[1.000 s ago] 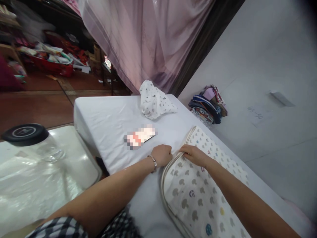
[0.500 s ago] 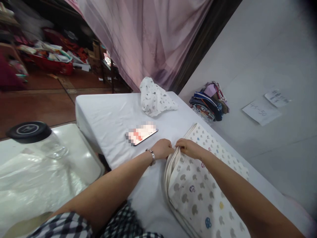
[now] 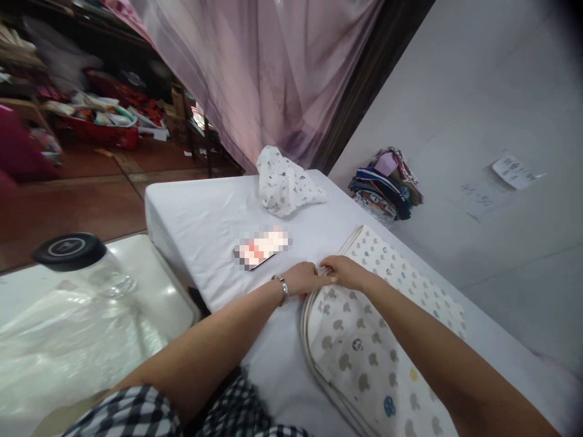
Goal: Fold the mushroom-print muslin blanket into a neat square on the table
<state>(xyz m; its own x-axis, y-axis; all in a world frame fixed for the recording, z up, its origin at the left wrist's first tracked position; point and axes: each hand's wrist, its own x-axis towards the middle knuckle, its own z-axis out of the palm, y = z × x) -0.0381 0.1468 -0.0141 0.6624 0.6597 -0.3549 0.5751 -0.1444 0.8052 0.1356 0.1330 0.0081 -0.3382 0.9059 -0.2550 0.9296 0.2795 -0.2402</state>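
In the head view, we find the left hand (image 3: 301, 279) and right hand (image 3: 348, 272) both pinching the edge of the folded mushroom-print blanket (image 3: 355, 364), right of the smartphone (image 3: 263, 247), and judge this edge-aligning, next calling for evenly matched layers.

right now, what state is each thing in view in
Mushroom-print cloth, folded
Left hand, at that cloth's edge, grip unclear
Right hand, on that edge, grip unclear
Phone, lying flat, display blurred
Jar, capped
White patterned cloth, bunched up
Clothes, piled up
Pink curtain, hanging
Red basin, filled
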